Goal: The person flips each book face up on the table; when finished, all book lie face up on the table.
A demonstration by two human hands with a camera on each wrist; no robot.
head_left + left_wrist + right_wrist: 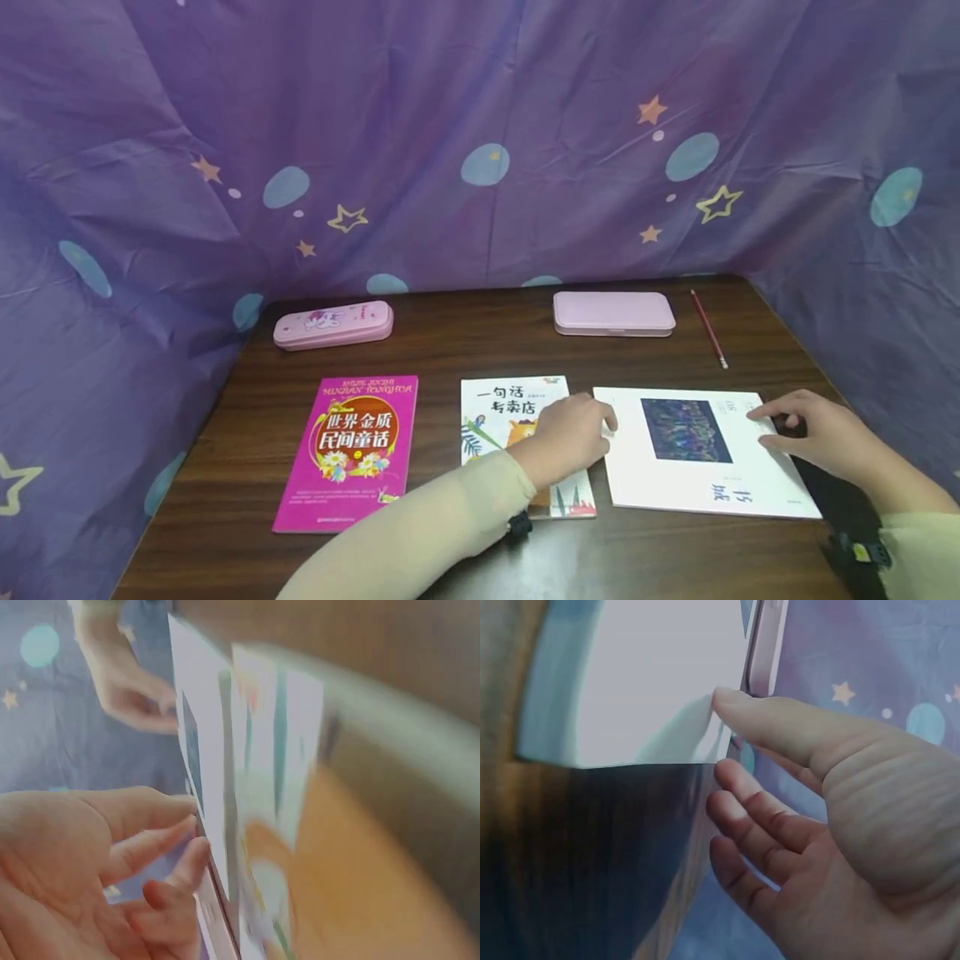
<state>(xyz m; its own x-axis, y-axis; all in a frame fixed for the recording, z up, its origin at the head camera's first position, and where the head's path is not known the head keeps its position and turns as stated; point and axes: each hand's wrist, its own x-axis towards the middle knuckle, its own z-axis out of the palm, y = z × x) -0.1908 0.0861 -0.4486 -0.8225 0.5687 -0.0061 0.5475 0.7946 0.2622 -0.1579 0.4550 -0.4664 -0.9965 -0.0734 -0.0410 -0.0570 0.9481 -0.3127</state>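
Observation:
A white book [690, 429] with a dark picture on its cover lies flat at the right of the table, its large characters turned around. At its left edge are the fingertips of my left hand [577, 429], which reaches across an illustrated book [487, 408] and hides part of that cover. My right hand [825, 433] is at the white book's right edge, with index finger and thumb over the cover. In the right wrist view the thumb [742, 712] touches the white cover, while the other fingers are loosely bent beside the edge.
A magenta book [348, 454] lies on the left of the wooden table [225, 467]. Along the back are a pink pencil case [333, 325] with a rabbit design, a plain pink case [615, 312] and a dark red pencil [708, 329]. A purple patterned cloth [420, 150] hangs behind.

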